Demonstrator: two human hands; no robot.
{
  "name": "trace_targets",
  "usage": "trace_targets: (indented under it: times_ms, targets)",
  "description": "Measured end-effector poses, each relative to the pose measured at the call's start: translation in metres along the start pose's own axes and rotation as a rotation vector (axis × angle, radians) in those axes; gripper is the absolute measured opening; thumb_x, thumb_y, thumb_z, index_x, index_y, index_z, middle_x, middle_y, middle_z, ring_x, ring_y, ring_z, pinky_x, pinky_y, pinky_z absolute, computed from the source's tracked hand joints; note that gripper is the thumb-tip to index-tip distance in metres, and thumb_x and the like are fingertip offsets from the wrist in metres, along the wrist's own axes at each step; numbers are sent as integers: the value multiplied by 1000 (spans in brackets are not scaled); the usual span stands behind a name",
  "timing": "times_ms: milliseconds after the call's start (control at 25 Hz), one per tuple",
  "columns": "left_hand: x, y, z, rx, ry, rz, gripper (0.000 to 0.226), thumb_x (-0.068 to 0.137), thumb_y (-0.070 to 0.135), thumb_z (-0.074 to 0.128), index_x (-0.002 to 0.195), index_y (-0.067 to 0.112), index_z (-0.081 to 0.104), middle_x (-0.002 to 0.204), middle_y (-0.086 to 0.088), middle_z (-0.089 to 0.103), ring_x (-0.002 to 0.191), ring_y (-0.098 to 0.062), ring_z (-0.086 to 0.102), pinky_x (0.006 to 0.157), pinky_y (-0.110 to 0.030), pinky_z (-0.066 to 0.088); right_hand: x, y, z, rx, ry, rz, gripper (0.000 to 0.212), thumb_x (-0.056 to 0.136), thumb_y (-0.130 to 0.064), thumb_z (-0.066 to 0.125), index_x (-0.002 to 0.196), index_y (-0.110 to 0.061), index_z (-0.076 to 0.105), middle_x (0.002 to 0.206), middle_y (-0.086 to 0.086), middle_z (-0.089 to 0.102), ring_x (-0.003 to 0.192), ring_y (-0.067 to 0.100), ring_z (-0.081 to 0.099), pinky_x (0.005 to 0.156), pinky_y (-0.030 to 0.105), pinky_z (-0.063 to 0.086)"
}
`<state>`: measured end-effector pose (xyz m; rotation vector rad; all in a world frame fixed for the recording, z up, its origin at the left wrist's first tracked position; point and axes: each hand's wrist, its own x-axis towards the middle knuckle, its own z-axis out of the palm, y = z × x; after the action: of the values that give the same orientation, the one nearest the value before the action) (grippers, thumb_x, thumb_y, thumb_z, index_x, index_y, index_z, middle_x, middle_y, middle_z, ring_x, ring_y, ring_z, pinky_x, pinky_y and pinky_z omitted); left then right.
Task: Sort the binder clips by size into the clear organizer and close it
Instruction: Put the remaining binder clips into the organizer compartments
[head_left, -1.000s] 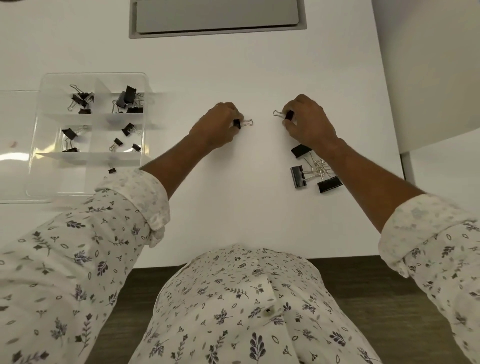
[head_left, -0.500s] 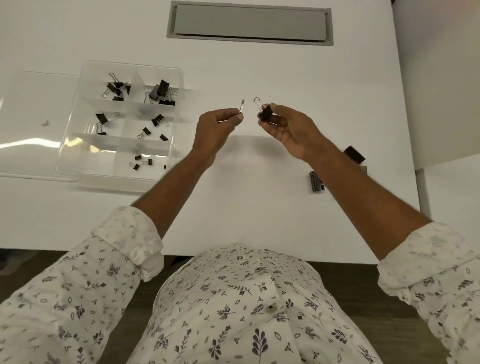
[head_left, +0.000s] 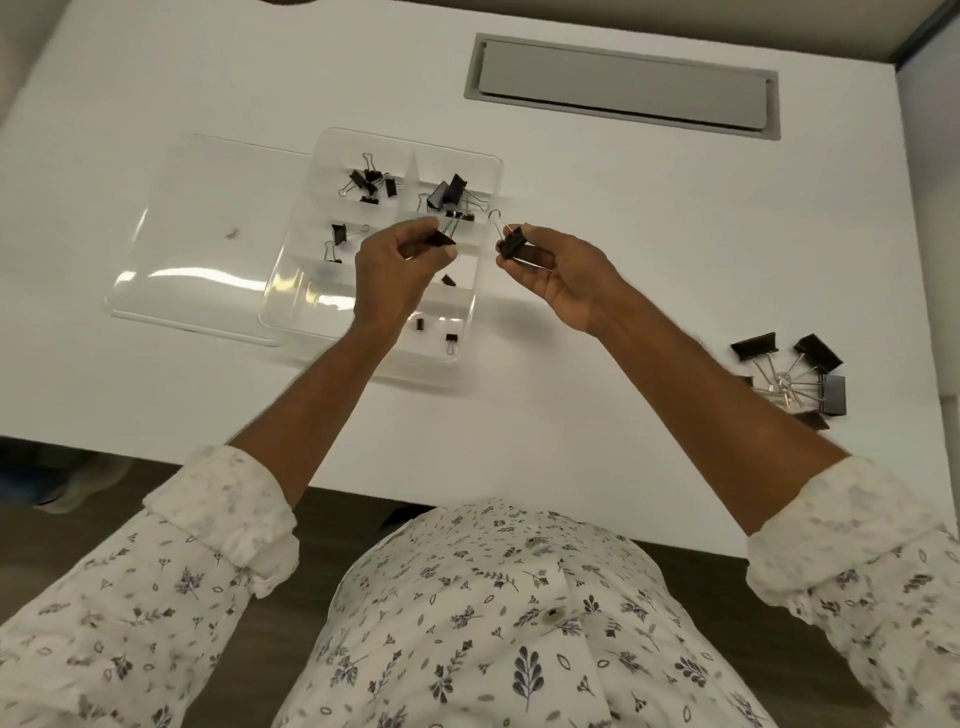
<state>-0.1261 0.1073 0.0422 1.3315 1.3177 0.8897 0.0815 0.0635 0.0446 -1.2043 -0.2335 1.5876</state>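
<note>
My left hand (head_left: 400, 270) pinches a black binder clip (head_left: 442, 237) above the middle of the clear organizer (head_left: 480, 176). My right hand (head_left: 563, 275) holds another black binder clip (head_left: 511, 243) just right of the organizer, its wire handle pointing up. The organizer's compartments hold several black clips of different sizes: medium ones at the back right (head_left: 449, 193), smaller ones at the back left (head_left: 370, 182), tiny ones at the front (head_left: 451, 338). Its open lid (head_left: 197, 244) lies flat to the left. My left hand hides part of the middle compartments.
A pile of large black binder clips (head_left: 802, 371) lies at the right on the white table (head_left: 649, 249), near its right edge. A grey cable flap (head_left: 623, 85) is set into the table at the back. The table's front edge runs close to my body.
Both hands have lifted a clip each off the table and carried them left, toward the organizer. The view has swung so the organizer now sits near the centre.
</note>
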Motion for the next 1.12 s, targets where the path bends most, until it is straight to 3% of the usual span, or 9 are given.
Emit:
trace_targets:
  times_ms: [320, 480, 680, 800, 960, 1120]
  targets:
    - [45, -24, -103, 330, 90, 89, 47, 78, 29, 87, 120, 11, 75, 111, -2, 77, 98, -10, 72, 92, -23, 58, 30, 39, 119, -215, 4, -71, 21, 100, -11, 59, 116, -1, 67, 122, 19, 69, 114, 34, 68, 91, 34, 60]
    - [63, -25, -124, 424, 92, 127, 40, 89, 33, 76, 123, 12, 73, 117, -2, 76, 105, -11, 71, 95, -25, 56, 43, 52, 152, -513, -44, -154, 37, 98, -10, 62, 135, -4, 59, 131, 10, 63, 118, 21, 64, 101, 34, 55]
    - [72, -29, -136, 455, 91, 182, 32, 98, 14, 56, 126, 9, 72, 123, -7, 74, 114, -17, 69, 105, -31, 52, 49, 63, 151, -754, 23, -317, 45, 92, 5, 52, 133, -10, 62, 132, 1, 64, 124, 13, 59, 103, 32, 53]
    - [69, -32, -133, 432, 49, 233, 31, 98, 14, 56, 125, 9, 72, 123, -5, 74, 113, -16, 69, 103, -29, 52, 44, 65, 140, -791, 69, -371, 40, 94, 5, 51, 129, -10, 64, 127, 2, 67, 120, 13, 61, 105, 28, 50]
    - [59, -33, -116, 401, -60, 302, 29, 100, 20, 60, 125, 12, 71, 123, -2, 73, 103, -15, 68, 95, -25, 53, 26, 69, 126, -797, 159, -428, 33, 97, -3, 54, 127, -12, 67, 124, -3, 70, 115, 6, 64, 93, 17, 51]
    - [40, -27, -80, 410, -186, 418, 31, 102, 25, 61, 128, 11, 68, 130, -2, 70, 118, -13, 64, 101, -17, 45, 1, 71, 98, -784, 267, -501, 30, 98, -8, 57, 125, -14, 69, 122, -8, 72, 112, -1, 65, 95, 15, 51]
